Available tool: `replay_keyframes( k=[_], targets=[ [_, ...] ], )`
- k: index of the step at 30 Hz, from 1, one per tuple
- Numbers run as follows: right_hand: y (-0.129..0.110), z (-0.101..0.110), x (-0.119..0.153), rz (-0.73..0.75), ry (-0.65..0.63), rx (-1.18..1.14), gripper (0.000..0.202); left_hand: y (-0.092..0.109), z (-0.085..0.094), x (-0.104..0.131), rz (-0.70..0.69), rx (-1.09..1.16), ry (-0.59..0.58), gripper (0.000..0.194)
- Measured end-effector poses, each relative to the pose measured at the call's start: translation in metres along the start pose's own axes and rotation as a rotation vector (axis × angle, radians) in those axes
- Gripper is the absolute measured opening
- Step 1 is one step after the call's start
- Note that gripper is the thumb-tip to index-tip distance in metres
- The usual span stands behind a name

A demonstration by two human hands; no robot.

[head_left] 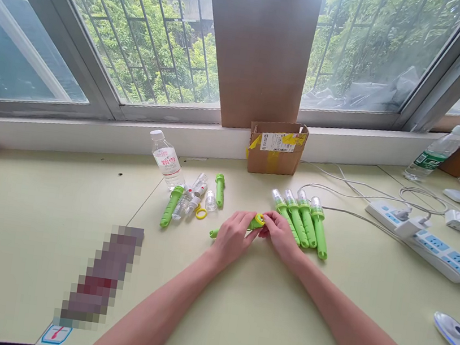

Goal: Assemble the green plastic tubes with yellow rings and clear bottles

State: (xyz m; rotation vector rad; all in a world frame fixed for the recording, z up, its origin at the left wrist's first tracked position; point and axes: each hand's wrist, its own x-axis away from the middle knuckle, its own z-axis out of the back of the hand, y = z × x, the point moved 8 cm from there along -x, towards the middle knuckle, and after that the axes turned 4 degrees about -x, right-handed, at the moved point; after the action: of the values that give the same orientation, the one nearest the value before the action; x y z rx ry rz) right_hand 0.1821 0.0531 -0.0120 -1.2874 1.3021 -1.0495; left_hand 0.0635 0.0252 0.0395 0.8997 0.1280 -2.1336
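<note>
My left hand (235, 235) is wrapped round a green handle (213, 233), which lies tilted with its narrow end to the left. At its wide end sits a yellow ring (260, 219), pinched by the fingers of my right hand (279, 232). Just right of my hands lie several green handles with clear tops (304, 220). To the left are two more green handles (171, 206), (219, 191), several clear plastic pieces (183, 205) and loose yellow rings (201, 213).
Behind the parts stand a water bottle (168, 162) and an open cardboard box (276, 149). A power strip (423, 241) with cables crosses the right side, near another bottle (435, 156). A blurred-out object (106, 275) lies at the front left.
</note>
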Motion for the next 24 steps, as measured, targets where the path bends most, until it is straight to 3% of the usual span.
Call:
replay_keyframes(
  k=[24],
  targets=[
    [-0.0050, -0.0022, 0.0013, 0.086, -0.030, 0.099, 0.033, 0.0006, -0.0046, 0.0007, -0.012, -0.077, -0.075, 0.038]
  ],
)
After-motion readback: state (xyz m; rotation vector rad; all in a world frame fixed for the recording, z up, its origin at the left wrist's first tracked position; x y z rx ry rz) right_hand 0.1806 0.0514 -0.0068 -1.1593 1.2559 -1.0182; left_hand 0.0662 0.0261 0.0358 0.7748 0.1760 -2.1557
